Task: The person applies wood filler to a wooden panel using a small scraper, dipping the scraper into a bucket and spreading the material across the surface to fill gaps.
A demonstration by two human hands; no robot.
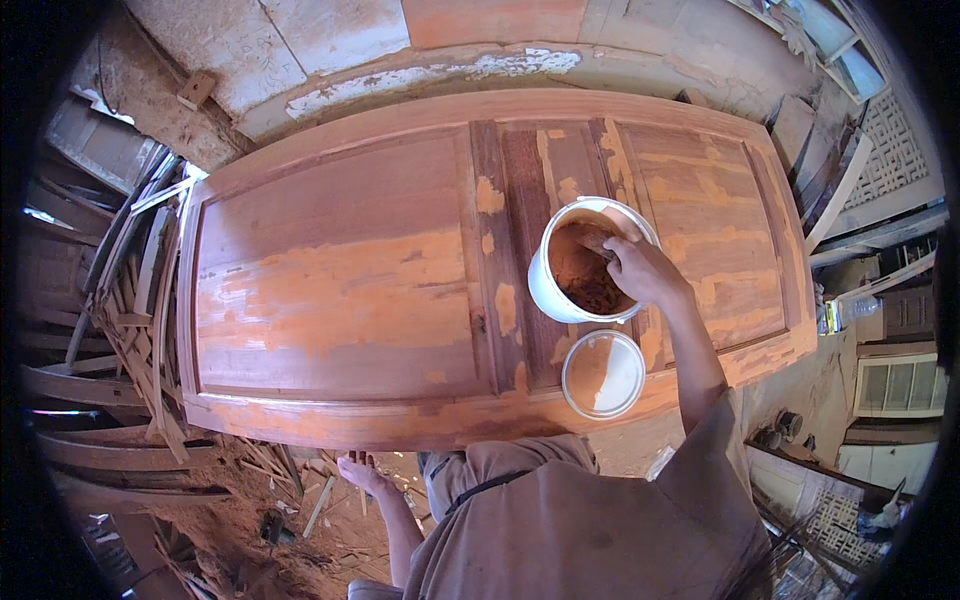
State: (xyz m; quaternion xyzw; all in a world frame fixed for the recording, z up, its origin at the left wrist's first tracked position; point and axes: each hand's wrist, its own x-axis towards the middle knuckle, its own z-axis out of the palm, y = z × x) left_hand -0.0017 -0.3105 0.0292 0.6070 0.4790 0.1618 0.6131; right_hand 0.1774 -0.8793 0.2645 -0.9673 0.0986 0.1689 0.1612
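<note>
A wooden panel door (pixel 330 190) lies flat in front of me, patched with orange-brown filler. On its right half stands a white plastic bucket (pixel 545 285) partly filled with reddish-brown paste or powder (pixel 590 285). My right hand (pixel 640 265) reaches over the rim into it, fingers closed around something brown that I cannot make out. Next to the bucket, toward me, a round clear lid (pixel 604 375) lies on the door, part of it coated orange. My left hand (pixel 367 474) hangs by the door's near edge, palm up with fingers apart, holding nothing.
Long wood strips and offcuts (pixel 140 310) are stacked at the left. Sawdust and scraps (pixel 300 510) cover the floor below the door. A small wood block (pixel 197 90) sits at the upper left. Boards and lattice panels (pixel 890 150) lean at the right, near a clear bottle (pixel 858 307).
</note>
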